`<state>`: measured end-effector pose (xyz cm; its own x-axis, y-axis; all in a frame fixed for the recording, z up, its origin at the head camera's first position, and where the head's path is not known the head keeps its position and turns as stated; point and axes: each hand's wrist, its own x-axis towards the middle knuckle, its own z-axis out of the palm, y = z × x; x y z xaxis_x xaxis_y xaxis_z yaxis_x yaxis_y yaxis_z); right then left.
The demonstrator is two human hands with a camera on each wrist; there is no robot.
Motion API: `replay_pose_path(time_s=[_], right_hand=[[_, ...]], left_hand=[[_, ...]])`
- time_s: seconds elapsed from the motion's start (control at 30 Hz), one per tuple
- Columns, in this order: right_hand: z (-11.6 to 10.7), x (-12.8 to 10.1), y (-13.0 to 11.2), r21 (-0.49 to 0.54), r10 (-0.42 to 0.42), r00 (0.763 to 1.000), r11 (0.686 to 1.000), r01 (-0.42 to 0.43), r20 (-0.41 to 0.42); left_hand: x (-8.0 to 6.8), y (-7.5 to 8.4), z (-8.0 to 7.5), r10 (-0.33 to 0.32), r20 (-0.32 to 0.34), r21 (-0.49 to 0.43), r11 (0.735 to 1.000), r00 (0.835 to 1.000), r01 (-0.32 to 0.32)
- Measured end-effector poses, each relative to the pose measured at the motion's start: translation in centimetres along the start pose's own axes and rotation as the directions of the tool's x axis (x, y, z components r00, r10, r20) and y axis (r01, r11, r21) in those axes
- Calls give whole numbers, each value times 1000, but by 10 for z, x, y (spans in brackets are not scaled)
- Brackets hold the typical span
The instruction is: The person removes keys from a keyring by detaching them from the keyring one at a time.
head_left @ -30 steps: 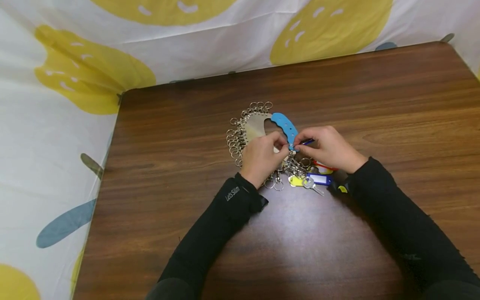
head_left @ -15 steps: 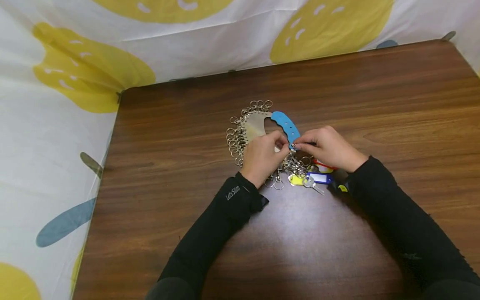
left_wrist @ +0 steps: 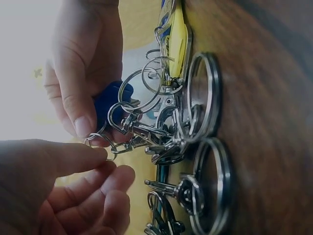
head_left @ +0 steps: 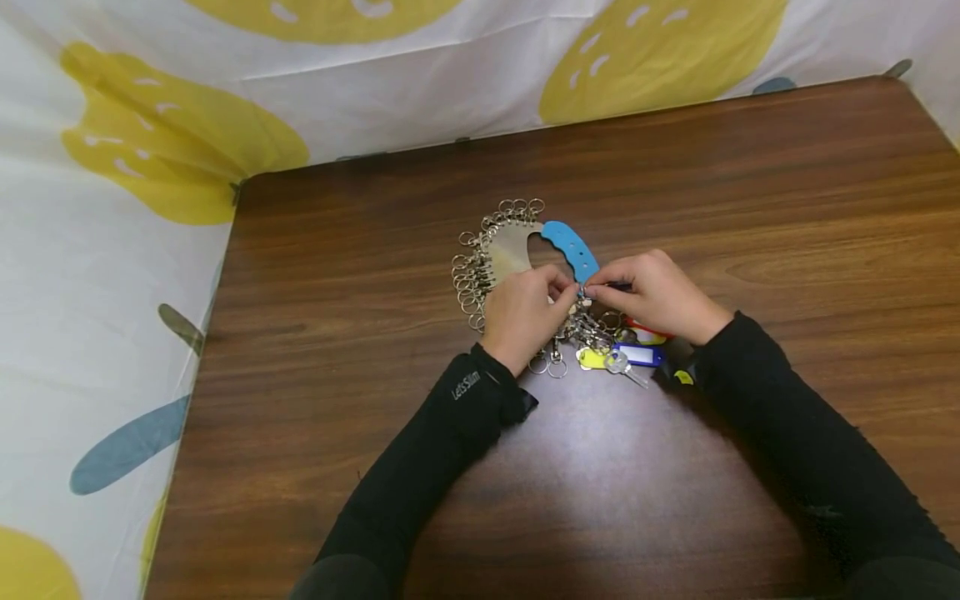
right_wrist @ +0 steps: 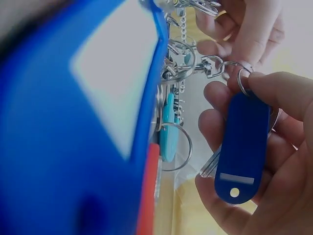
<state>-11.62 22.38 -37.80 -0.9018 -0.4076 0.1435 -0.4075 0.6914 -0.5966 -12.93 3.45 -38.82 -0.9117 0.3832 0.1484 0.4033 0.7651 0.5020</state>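
1. The right hand [head_left: 660, 296] has a narrow grip: thumb and fingers pinch the dark blue key tag [right_wrist: 242, 147] and its small split ring [right_wrist: 243, 78]. In the head view the tag sits just off the tip of the blue handle [head_left: 572, 247]. If the pinch slackens, I judge the tag would drop among the other tags and keys below.

2. The left hand [head_left: 525, 312] pinches a small swivel clasp [left_wrist: 122, 142] with thumb and forefinger, also a narrow grip, touching the right hand's fingertips. The clasp is small and smooth; it could slip free, and whether its gate is open cannot be told from these views.

3. The ring and clasp meet between the two hands. A slight misalignment could make the ring miss the clasp's hook or catch a neighbouring one instead.

4. Just beside the pinch lies a dense cluster of clasps and key rings [left_wrist: 205, 98]. Pulling on one clasp may tangle others or drag the whole bundle.

5. The metal key organizer [head_left: 506, 250] lies flat on the table [head_left: 750, 183], with rings [head_left: 468, 283] fanned round its edge. A tug could slide it across the smooth wood.

6. The yellow tag [head_left: 592, 360], blue tag [head_left: 637, 356] and silver key [head_left: 622, 367] lie under the right wrist and could be knocked aside.
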Motion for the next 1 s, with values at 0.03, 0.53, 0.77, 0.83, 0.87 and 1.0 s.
replay_pose_path(time_s=[0.03,0.53,0.77,0.83,0.87,1.0], right_hand=[[0,0,0,0,5,1000,1000,-5,-1],[1,-1,0,-19,-18,1000,1000,18,-18],[1,0,1,-23,-45,999,999,45,-25],[1,0,0,-23,-40,999,999,40,-26],[1,0,0,-23,-37,999,999,36,-27],[1,0,-1,-25,-19,999,1000,18,-29]], left_hand=[[0,0,0,16,-3,-2,1000,1000,-16],[-1,2,-1,83,7,-31,996,997,-83],[-1,4,-2,74,40,-32,997,996,-73],[-1,4,-2,74,44,-26,997,996,-73],[-1,4,-2,75,46,-21,997,996,-74],[0,3,-2,72,55,-11,997,996,-72]])
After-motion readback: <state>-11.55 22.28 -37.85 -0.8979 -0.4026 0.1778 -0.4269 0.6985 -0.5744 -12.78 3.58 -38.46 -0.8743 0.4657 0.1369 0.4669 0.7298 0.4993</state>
